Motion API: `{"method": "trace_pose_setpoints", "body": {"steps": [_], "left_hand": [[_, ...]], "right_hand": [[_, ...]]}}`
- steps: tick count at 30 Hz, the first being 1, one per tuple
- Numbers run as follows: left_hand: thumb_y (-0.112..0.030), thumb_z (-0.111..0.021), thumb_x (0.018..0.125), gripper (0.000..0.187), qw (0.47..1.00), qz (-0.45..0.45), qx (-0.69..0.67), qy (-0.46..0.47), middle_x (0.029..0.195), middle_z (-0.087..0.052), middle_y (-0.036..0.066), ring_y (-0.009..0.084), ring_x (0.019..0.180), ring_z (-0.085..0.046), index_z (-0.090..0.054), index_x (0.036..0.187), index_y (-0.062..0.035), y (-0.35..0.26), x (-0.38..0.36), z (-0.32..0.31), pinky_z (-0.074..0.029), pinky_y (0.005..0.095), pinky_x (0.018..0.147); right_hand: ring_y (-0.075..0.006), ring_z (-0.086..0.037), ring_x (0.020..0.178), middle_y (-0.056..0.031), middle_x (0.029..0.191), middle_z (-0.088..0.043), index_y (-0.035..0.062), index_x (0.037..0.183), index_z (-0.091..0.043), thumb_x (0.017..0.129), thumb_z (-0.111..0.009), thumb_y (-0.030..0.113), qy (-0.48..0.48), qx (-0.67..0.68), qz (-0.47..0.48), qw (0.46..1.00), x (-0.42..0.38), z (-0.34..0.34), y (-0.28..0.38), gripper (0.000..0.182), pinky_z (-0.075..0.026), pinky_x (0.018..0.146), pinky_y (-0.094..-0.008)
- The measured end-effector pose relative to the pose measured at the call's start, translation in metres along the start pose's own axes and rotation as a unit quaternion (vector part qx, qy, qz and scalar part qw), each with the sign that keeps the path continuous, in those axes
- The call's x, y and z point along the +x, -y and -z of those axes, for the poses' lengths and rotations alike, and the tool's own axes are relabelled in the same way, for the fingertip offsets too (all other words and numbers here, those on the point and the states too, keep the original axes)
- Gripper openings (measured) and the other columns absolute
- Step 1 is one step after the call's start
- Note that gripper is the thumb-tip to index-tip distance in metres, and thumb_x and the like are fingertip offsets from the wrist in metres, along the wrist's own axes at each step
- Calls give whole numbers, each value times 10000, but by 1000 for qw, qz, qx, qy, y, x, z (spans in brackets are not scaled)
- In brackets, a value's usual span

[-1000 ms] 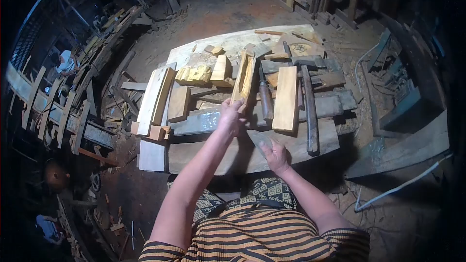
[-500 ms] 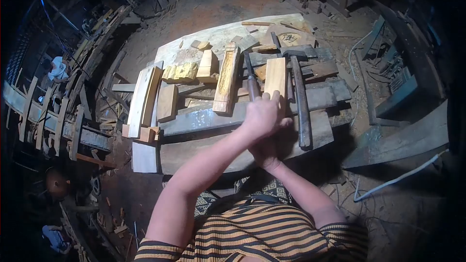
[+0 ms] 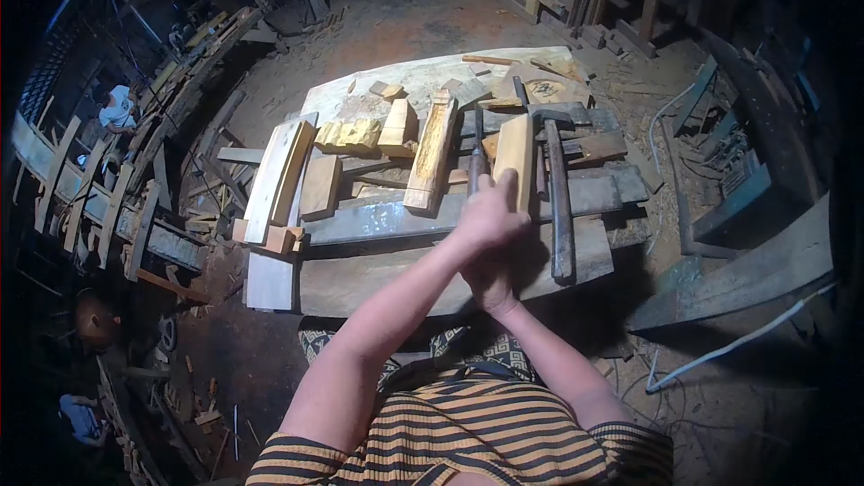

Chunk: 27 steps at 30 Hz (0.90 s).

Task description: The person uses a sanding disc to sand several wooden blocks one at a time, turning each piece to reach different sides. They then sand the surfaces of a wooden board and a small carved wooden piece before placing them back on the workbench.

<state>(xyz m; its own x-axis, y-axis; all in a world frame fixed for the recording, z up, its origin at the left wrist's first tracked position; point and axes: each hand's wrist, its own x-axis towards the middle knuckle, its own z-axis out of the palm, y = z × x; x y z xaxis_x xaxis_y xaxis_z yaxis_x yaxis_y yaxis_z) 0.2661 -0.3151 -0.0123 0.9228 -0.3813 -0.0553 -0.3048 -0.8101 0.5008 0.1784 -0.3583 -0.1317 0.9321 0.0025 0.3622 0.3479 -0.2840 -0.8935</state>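
Two hands meet over the front of the workbench. The left hand (image 3: 486, 211) lies on top, fingers curled, thumb raised toward the far side; the right hand (image 3: 490, 279) sits beneath it, mostly covered. Cannot tell what, if anything, either one grips.

Just beyond the hands, touching or nearly so: a pale yellow rectangular wood block (image 3: 515, 151) standing lengthwise away from the person. On its left, a brown-handled chisel (image 3: 474, 160), handle end near the left hand's knuckles. On its right, a long dark-handled hammer (image 3: 558, 198) with its metal head at the far end and its handle reaching the front plank.

Further left: a long hollowed yellow wood trough (image 3: 430, 155), tilted slightly, then a squat pale wedge block (image 3: 398, 129) and a carved yellow lump (image 3: 349, 135). Two long pale boards (image 3: 279, 171) lean together at the left end.

All rests on a rough bench of grey weathered planks (image 3: 378, 283).

Surroundings: dirt floor (image 3: 396, 18) with scrap wood, a white cable (image 3: 738, 342) to the right. Another person in a white shirt (image 3: 117, 110) sits far left.
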Motion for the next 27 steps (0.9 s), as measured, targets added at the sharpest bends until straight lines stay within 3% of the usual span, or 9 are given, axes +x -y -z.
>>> {"method": "trace_pose_setpoints", "body": {"steps": [2, 5, 9, 11, 13, 15, 18, 23, 27], "left_hand": [[-226, -650, 759, 692, 978, 9, -207, -8, 1062, -560, 159, 289, 806, -650, -364, 1366, -57, 17, 6, 9, -529, 363, 746], [-282, -609, 820, 502, 786, 56, -610, 83, 780, -601, 42, 133, 556, -555, -510, 1277, -98, 25, -5, 51, -462, 292, 535], [-400, -602, 809, 490, 665, 98, -734, 100, 945, -593, 62, 193, 803, -595, -554, 1171, -73, 74, -52, 80, -463, 325, 621], [-397, -532, 867, 386, 611, 123, -780, 45, 950, -631, 71, 195, 665, -600, -573, 1146, -133, 80, -95, 93, -439, 315, 506], [-388, -552, 846, 474, 537, 28, -838, 92, 1147, -597, 131, 300, 988, -601, -552, 1201, -74, 114, -140, 93, -527, 428, 746], [-377, -551, 845, 482, 478, 42, -875, 56, 1154, -593, 144, 332, 1012, -594, -545, 1213, -65, 139, -184, 84, -525, 450, 765], [-369, -545, 847, 495, 407, -7, -912, 41, 1183, -578, 159, 329, 1028, -588, -529, 1231, -58, 171, -237, 62, -522, 454, 770], [-391, -495, 873, 495, 438, 113, -888, -82, 1200, -571, 165, 319, 993, -584, -517, 1248, -69, 180, -279, 45, -521, 448, 715], [-421, -464, 901, 469, 448, 78, -890, -28, 1135, -609, 127, 304, 899, -631, -514, 1233, -93, 187, -282, 37, -545, 440, 643]], "right_hand": [[-264, -628, 897, -153, 921, -664, -13, 1008, -637, 894, -576, 232, -17, 39, -3, 999, 1, 3, 14, 276, -463, 813, -387], [-384, -634, 786, -213, 839, -645, 53, 962, -672, 889, -536, 312, -52, -8, 30, 998, 1, 3, 5, 302, -493, 663, -426], [-378, -616, 842, -258, 900, -606, -19, 1063, -612, 914, -516, 286, 30, -6, -48, 998, 2, 12, 14, 353, -471, 711, -384], [-436, -599, 857, -263, 875, -618, -2, 957, -628, 900, -521, 379, -16, -31, -39, 999, 0, 6, -2, 399, -473, 687, -447], [-413, -619, 888, -253, 916, -637, -7, 1025, -615, 893, -534, 422, -65, 41, -31, 997, 4, 4, 22, 456, -479, 736, -442], [-401, -625, 911, -243, 930, -648, -6, 1036, -623, 899, -527, 438, 7, -25, -157, 987, 2, 11, 23, 475, -479, 755, -427], [-384, -629, 946, -241, 957, -652, -7, 1075, -630, 913, -510, 447, -12, -37, -112, 993, 3, 9, 21, 496, -477, 788, -400], [-288, -629, 1001, -185, 1070, -661, 6, 1179, -594, 952, -488, 354, -33, 34, -93, 995, 20, 1, 24, 429, -451, 868, -349], [-284, -588, 1072, -158, 1149, -625, 10, 1173, -598, 926, -526, 219, 10, 27, 91, 995, 23, -25, 103, 333, -426, 943, -340]]}}
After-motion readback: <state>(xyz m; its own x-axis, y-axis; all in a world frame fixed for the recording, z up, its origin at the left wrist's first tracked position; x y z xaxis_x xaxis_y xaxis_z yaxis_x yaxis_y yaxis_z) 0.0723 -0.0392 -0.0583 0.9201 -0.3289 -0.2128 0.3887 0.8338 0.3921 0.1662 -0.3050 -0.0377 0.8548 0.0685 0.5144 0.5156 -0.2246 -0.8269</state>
